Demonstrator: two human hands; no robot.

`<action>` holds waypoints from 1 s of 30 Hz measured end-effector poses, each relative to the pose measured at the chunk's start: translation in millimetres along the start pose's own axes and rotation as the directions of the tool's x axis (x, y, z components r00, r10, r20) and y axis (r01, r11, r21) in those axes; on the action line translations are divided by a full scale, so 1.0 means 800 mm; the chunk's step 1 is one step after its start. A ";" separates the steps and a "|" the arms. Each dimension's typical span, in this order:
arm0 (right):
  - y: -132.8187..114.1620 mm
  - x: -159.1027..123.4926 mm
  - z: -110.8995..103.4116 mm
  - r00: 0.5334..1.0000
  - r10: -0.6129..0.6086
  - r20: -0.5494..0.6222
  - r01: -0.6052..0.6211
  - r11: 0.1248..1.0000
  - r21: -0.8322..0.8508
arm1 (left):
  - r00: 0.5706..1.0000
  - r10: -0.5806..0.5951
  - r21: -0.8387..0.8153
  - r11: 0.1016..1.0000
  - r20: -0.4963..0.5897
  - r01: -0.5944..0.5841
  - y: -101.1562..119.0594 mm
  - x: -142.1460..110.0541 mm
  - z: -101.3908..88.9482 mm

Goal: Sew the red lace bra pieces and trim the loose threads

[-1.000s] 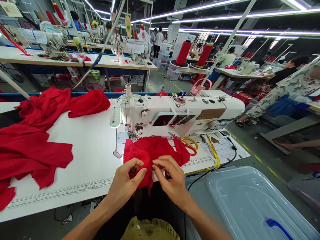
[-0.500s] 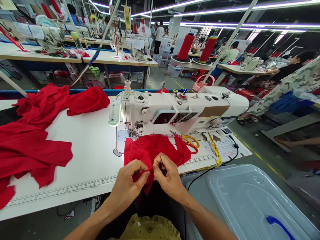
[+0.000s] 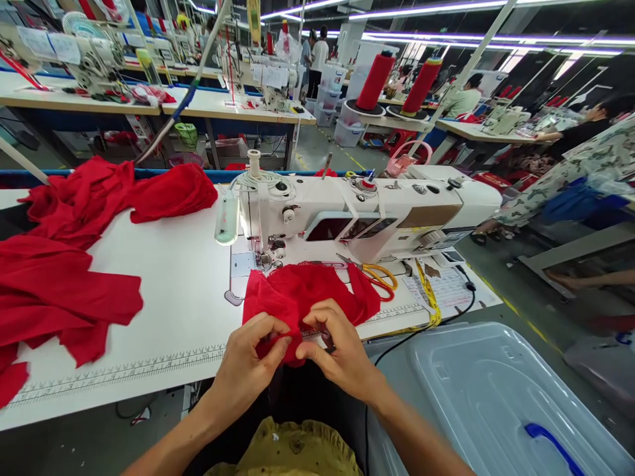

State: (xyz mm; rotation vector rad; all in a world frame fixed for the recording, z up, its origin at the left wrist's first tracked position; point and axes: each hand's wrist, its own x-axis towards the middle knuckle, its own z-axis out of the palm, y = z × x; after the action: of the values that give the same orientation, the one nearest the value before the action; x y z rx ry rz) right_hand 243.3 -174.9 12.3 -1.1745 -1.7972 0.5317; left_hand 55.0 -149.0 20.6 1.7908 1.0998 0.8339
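A piece of red fabric (image 3: 317, 284) lies bunched at the front of a white sewing machine (image 3: 377, 211), its near edge hanging over the table's front. My left hand (image 3: 253, 350) pinches this edge between thumb and forefinger. Just to the right, my right hand (image 3: 342, 350) has thumb and forefinger parted, close to the cloth; its other fingers curl inward and are partly hidden. Behind the cloth's right end rest orange-handled scissors (image 3: 380, 276), their blades pointing left.
More red fabric pieces (image 3: 59, 291) are heaped on the left of the white table (image 3: 169, 277). A yellow tape measure (image 3: 430, 297) and a printed sheet (image 3: 454, 294) lie at the right. A grey lidded plastic box (image 3: 486, 390) stands beside the table. Two red thread cones (image 3: 376, 82) rise behind.
My right thumb and forefinger have parted from their pinch at the fabric's edge. The left hand keeps its pinch, a little lower left. The camera view has shifted slightly.
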 end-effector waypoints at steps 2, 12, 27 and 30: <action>0.000 0.005 0.006 0.999 -0.036 0.038 0.037 0.999 -0.032 | 1.000 0.015 0.017 1.000 0.012 -0.015 -0.001 -0.001 0.002; 0.024 0.010 0.007 0.978 0.034 -0.205 -0.072 0.981 -0.179 | 0.999 0.017 0.052 0.999 -0.035 -0.015 -0.002 -0.003 0.005; 0.005 0.013 0.017 0.994 -0.066 0.088 0.086 0.964 -0.251 | 1.000 0.019 0.052 0.998 -0.007 -0.018 -0.007 -0.001 0.009; 0.001 0.010 0.029 0.980 -0.197 0.039 0.194 0.881 -0.431 | 1.000 -0.005 -0.040 0.999 0.023 0.006 -0.006 0.004 0.009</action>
State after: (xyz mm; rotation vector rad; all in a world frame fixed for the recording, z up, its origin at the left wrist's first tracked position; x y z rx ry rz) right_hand 222.2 -165.2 3.5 -1.2603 -2.0653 0.0015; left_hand 60.9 -147.1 13.9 1.7593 1.0653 0.8245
